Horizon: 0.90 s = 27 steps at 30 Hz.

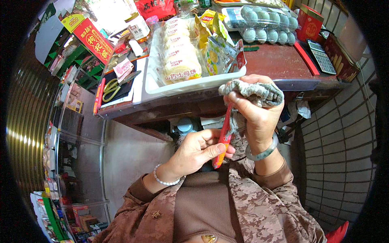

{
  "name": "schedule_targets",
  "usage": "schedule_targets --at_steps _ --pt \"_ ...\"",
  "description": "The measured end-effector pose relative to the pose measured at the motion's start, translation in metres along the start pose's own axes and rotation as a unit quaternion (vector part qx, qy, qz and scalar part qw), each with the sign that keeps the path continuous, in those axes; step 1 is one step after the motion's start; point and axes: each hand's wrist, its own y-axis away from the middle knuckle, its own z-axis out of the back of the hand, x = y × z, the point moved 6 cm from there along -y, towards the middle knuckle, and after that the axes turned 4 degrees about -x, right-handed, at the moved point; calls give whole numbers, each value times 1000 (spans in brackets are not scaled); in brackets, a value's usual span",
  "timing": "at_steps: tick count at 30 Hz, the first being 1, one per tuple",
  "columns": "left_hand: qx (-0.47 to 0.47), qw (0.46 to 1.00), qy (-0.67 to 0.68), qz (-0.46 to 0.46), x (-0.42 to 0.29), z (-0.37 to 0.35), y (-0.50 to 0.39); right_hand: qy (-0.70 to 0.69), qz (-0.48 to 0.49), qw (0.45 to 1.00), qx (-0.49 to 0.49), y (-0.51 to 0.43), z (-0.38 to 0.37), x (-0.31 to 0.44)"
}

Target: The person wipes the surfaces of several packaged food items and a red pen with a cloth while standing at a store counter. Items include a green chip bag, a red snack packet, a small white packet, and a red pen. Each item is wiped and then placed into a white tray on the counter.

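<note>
My left hand [203, 152] grips the lower part of a slim red stick-like packet [225, 138] with orange print, held slantwise before my chest. A crumpled grey cloth [258, 92] is clutched in my right hand [258, 112], around the packet's upper end; part of the cloth hangs beside the packet. That upper end is partly hidden by the cloth and fingers. Both hands are just in front of the counter's edge. Behind them, a white plastic tray [194, 83] holds wrapped round cakes [182, 60] and several snack bags [215, 54].
Scissors with olive handles [111, 89], banknotes [123, 70] and red sticks [99, 97] lie at the counter's left. Clear cartons of greenish eggs [267, 25] stand at the back right, near a calculator [322, 57] and a red box [307, 22]. A glass cabinet [80, 158] is at left.
</note>
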Motion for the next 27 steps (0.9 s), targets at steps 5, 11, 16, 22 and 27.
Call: schedule_targets --at_steps 5,11,16,22,27 --pt "-75 994 60 -43 -12 12 -3 -143 54 986 -69 -12 9 2" --pt "-174 969 121 -130 -21 31 -8 63 134 984 96 24 -24 5" --pt "-100 925 341 -131 -23 38 -7 323 354 835 269 52 -65 3" --pt "-109 934 318 -123 -26 44 -6 279 371 834 298 51 -65 10" --pt "-205 941 249 -108 -33 51 -7 257 283 871 309 44 -42 3"
